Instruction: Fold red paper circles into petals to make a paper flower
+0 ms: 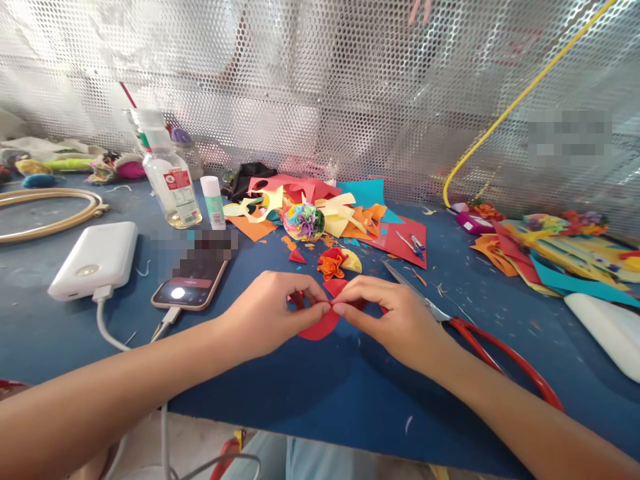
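Both hands meet over the front of the blue table, pinching a piece of red paper (pixel 319 327) between thumbs and fingertips. My left hand (pixel 273 310) is closed on its left side. Fingertip to fingertip with it, my right hand (pixel 393 310) grips the same paper from the right. Part of the paper is hidden behind the fingers. Just beyond lie an orange paper flower (pixel 331 264) and a pale yellow paper piece (pixel 352 261). Scissors with red handles (pixel 480 337) lie beside and partly behind my right forearm.
A multicoloured paper ball (pixel 304 221) sits before a heap of paper scraps. To the left stand a glue stick (pixel 213 203) and a bottle (pixel 173 180); a phone (pixel 193 273) and white power bank (pixel 95 260) trail cables. More coloured paper (pixel 565 257) lies right. Perforated metal sheeting (pixel 325 80) backs the table.
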`<state>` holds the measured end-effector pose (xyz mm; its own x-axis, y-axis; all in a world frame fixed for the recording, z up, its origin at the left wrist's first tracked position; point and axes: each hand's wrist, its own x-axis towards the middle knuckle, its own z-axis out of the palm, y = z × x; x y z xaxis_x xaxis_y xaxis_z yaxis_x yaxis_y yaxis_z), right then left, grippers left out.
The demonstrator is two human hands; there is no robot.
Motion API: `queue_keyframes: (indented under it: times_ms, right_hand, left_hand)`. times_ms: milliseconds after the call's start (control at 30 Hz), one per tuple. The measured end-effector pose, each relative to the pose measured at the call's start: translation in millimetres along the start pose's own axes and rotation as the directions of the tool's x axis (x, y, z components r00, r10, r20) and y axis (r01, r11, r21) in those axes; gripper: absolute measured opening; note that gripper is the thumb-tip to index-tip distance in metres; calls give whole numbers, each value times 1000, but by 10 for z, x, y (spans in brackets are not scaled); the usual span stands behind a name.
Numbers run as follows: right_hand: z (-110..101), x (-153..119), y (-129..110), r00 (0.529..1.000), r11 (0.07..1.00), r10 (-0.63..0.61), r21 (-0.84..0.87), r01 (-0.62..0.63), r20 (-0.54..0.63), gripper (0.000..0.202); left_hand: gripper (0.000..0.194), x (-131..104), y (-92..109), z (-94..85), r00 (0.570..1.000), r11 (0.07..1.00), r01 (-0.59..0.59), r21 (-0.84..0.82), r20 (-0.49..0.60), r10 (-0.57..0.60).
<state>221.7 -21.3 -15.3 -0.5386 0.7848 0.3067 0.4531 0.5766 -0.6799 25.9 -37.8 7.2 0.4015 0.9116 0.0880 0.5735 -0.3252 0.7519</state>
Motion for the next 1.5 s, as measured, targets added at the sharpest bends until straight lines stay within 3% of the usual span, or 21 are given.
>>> queue_keyframes:
  times_ms: [167, 433, 633, 867, 1167, 1500]
  right_hand:
    - [10, -3, -18, 997, 998, -63, -18, 62, -55, 8]
    - [4, -7, -47, 970, 983, -179, -75, 169, -164, 7]
    - [3, -7, -93, 973, 987, -152, 15, 157, -172, 7]
    - [-1, -19, -112, 988, 990, -67, 116, 84, -142, 7]
    - [-1, -9, -88, 982, 987, -100, 109, 118, -160, 9]
    - [32, -35, -151, 974, 981, -113, 131, 140, -194, 8]
  left_hand:
    - [20, 16, -5, -7, 1000, 1000, 6, -11, 25, -6]
    - [20, -7, -38, -3, 1000, 998, -5, -70, -29, 3]
    - [15, -14, -4, -12, 988, 995, -98, 27, -117, 100]
    - [16, -37, 3, -7, 982, 993, -120, 5, -143, 120]
    - [11, -28, -41, 5, 956, 971, -238, 15, -175, 237]
    - [9, -67, 26, 31, 947, 964, -267, -19, -191, 258]
